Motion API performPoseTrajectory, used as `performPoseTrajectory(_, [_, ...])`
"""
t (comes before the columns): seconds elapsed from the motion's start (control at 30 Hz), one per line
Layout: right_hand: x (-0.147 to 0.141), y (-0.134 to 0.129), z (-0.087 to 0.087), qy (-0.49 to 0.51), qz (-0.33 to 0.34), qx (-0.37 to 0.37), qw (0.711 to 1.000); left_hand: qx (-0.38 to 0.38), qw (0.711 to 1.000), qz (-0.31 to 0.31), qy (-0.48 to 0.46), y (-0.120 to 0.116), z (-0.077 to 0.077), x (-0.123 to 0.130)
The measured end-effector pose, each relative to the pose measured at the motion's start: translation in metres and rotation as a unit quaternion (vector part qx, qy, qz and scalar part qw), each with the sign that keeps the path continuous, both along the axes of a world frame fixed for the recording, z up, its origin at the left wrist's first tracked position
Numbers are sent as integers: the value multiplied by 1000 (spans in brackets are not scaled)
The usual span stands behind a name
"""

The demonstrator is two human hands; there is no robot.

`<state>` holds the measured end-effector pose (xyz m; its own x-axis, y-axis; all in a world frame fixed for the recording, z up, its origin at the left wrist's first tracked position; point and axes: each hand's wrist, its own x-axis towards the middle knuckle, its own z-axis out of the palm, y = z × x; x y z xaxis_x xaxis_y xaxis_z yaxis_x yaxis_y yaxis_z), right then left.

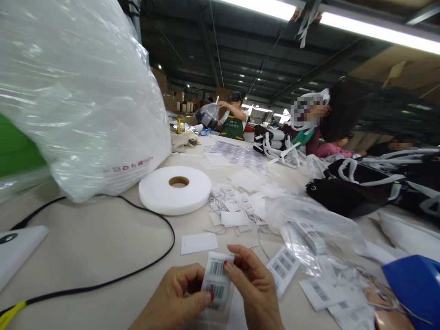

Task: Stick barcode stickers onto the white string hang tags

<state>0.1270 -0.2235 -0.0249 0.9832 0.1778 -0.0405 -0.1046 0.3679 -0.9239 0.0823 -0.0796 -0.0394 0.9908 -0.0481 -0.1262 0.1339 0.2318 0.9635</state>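
Note:
A strip of white barcode labels (217,283) is held upright between my two hands at the bottom middle. My left hand (177,295) pinches its lower left part, thumb in front. At the upper right edge of the strip, my right hand (252,286) has thumb and forefinger closed on it. Below the strip, something pale and partly see-through shows between the hands; I cannot make out what it is. A blank white card (199,243) lies on the table just beyond my hands. Another barcode sheet (283,270) lies right of my right hand.
Beyond are a white tape roll (158,192), a pile of tags (235,208) and a clear plastic bag (319,224). A large plastic bag (103,101) and a black cable (137,270) are left. Blue object (414,286) and black bags (354,188) lie right. People work behind.

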Motion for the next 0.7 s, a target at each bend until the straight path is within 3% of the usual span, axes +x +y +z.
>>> performPoseTrajectory(0.1, [0, -1, -4, -2, 6, -24, 1000, -37, 999, -6, 7, -4, 8, -2])
performPoseTrajectory(0.2, [-2, -2, -9, -93, -9, -125, 988, -68, 997, 11, 26, -6, 16, -3])
performPoseTrajectory(0.33, [-3, -5, -14, -324, -62, -275, 903, -57, 997, 40, 16, -5, 21, -4])
performPoseTrajectory(0.4, [-1, -8, -14, -395, -13, -309, 865, -43, 998, 48, 0, -3, 22, -4])
performPoseTrajectory(0.47, [1, -11, -14, -431, 32, -317, 844, -22, 998, 48, -20, -2, 22, -4])
performPoseTrajectory(0.57, [3, -12, -11, -422, 66, -301, 853, -2, 999, 39, -21, -2, 22, -5])
performPoseTrajectory(0.7, [-1, -7, -12, -368, 82, -259, 889, 24, 999, 43, -12, -2, 23, -6])
